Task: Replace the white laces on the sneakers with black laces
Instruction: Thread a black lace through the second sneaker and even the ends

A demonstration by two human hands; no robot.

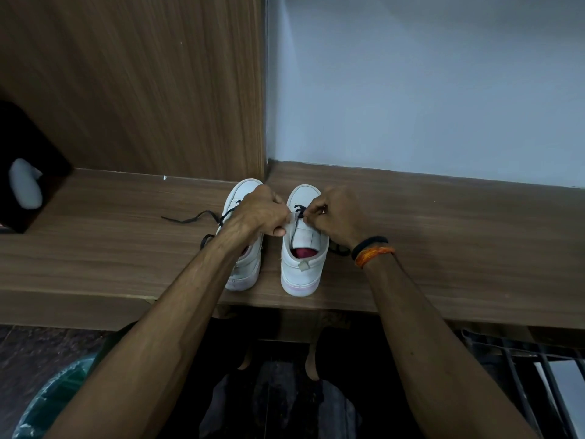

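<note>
Both hands busy over the right sneaker (300,248) on the wooden shelf (443,236): left hand (266,213) gripping its eyelet flap, right hand (329,213) pinching the black lace (299,209) at the lower eyelets. Left sneaker (245,264) alongside, its own black lace (190,219) trailing loose. Risk ahead, probably: tip slipping from the pinch, or a skipped eyelet. Beyond, wood panel (133,83) and pale wall (427,83).

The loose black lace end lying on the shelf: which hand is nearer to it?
Left. The left hand lies just right of the loose lace end; the right hand is farther right, over the right sneaker.
</note>
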